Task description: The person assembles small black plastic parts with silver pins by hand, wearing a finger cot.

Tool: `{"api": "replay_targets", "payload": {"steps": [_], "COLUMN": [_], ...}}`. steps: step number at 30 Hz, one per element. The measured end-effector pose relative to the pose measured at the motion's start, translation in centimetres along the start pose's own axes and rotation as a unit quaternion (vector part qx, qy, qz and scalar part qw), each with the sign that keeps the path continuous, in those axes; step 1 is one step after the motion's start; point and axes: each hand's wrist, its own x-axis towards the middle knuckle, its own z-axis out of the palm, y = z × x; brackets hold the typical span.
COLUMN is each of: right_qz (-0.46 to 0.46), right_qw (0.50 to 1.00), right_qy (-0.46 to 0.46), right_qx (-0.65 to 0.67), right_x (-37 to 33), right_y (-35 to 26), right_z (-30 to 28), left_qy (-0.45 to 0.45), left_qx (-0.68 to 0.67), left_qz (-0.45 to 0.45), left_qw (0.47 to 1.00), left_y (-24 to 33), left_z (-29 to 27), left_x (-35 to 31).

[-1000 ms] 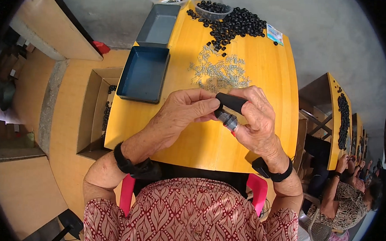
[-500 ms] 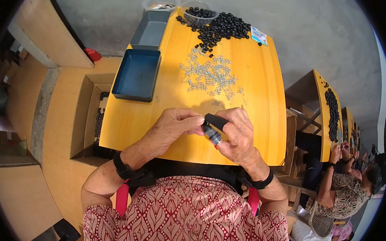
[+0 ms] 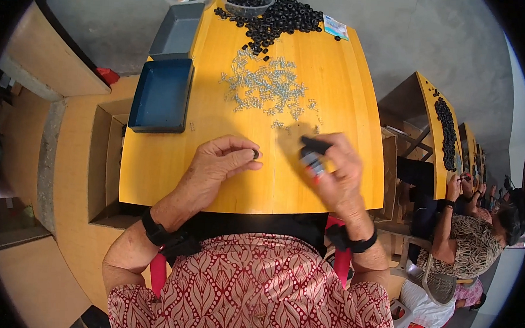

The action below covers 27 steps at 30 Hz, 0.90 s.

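Observation:
My left hand point(image 3: 224, 162) rests on the yellow table point(image 3: 173, 177) with its fingers pinched on a small black ring point(image 3: 255, 154). To its right, my right hand point(image 3: 336, 174) grips a small black tool with a grey and red tip point(image 3: 312, 159), blurred by motion. The two hands are apart. A scatter of small silver metal parts point(image 3: 266, 90) lies on the table beyond the hands. Farther back lies a heap of black rubber rings point(image 3: 279, 19).
A dark blue tray point(image 3: 162, 96) and a grey tray point(image 3: 177, 35) sit at the table's left edge. Two clear bowls point(image 3: 247, 3) stand at the far end. A cardboard box point(image 3: 105, 162) is on the floor at left. Other people work at tables on the right.
My hands were together holding the tool and ring; now they have separated, the right hand moving right with the tool, the left keeping the ring.

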Motion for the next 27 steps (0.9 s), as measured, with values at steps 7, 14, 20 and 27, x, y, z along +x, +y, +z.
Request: {"api": "replay_targets", "payload": {"steps": [7, 14, 20, 27], "right_qz": [0.22, 0.292, 0.251, 0.213], "right_qw": [0.973, 0.951, 0.944, 0.968], "right_qy": [0.025, -0.061, -0.116, -0.059], "right_qx": [-0.061, -0.079, -0.18, -0.123], "right_x": [0.9, 3.3, 4.2, 3.7], "right_y": [8.1, 8.8, 7.9, 7.7], "right_z": [-4.3, -1.4, -0.7, -1.0], "left_qy": [0.018, 0.022, 0.018, 0.007], "left_qx": [0.022, 0.008, 0.017, 0.022], "left_qz": [0.012, -0.018, -0.013, -0.018], "left_qw": [1.0, 1.0, 1.0, 1.0], "left_y": [0.4, 0.4, 0.3, 0.0], "left_z": [0.1, -0.1, 0.0, 0.3], "left_x": [0.1, 0.0, 0.1, -0.1]}}
